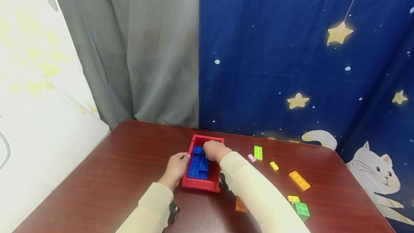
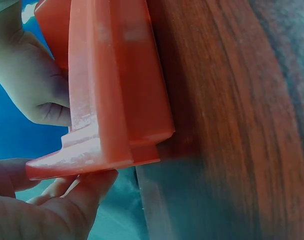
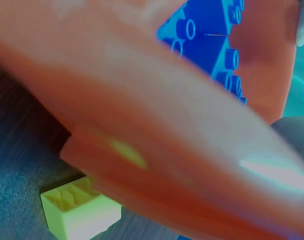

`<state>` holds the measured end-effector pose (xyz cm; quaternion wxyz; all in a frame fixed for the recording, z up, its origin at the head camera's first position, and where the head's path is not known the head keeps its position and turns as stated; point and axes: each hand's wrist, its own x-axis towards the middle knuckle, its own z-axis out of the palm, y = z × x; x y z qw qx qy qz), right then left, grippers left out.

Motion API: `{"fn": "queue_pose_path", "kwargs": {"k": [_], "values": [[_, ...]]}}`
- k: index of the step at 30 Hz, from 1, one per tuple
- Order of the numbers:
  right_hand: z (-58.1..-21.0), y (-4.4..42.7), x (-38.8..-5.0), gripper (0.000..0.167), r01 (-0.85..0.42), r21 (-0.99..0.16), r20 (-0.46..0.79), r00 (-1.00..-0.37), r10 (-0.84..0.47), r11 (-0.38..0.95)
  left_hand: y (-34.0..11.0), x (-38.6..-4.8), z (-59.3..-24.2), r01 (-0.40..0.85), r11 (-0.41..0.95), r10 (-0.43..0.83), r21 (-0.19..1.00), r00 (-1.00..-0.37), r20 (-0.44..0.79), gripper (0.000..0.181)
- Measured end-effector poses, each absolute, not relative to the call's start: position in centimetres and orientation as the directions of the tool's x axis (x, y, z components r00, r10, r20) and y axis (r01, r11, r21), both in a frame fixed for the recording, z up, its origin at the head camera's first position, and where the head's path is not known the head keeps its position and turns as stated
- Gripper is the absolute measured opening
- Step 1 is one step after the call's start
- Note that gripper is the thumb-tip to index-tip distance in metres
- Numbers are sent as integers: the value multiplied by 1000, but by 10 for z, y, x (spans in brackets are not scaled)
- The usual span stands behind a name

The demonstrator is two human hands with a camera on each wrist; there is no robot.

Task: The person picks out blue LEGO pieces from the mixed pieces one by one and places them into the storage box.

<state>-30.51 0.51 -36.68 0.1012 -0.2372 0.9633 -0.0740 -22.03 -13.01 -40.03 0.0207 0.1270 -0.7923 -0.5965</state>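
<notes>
A red box [image 1: 201, 186] stands on the table with several blue toy bricks [image 1: 195, 166] side by side inside it, studs up. My left hand [image 1: 176, 168] holds the box's left wall; in the left wrist view the thumb and fingers [image 2: 94, 190] pinch the red rim [image 2: 104, 90] from both sides. Bent at the knuckles, my right hand [image 1: 215, 150] reaches into the box over its far right part, beside the blue bricks. Its fingertips are hidden, so whether they hold a brick does not show. Blue bricks [image 3: 207, 37] also appear past the blurred red wall in the right wrist view.
On the table's right side lie a lime brick [image 1: 258, 152], a pink one [image 1: 251, 158], a small yellow one [image 1: 274, 166], an orange one [image 1: 299, 181] and a green one [image 1: 302, 210] with a yellow brick [image 1: 293, 198] beside it. My right sleeve partly covers a darker orange brick [image 1: 240, 205].
</notes>
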Motion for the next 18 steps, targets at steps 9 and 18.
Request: {"fn": "queue_pose_path", "kwargs": {"k": [9, 18], "values": [[-363, 15, -298, 17, -499, -157, -92, -852, -516, 852, -130, -227, -400, -163, 275, -206, 948, -973, -108, 37], [-349, 42, -280, 32, -601, -111, 57, -799, -599, 791, -135, -229, -397, -157, 400, -207, 903, -975, -78, 40]]}}
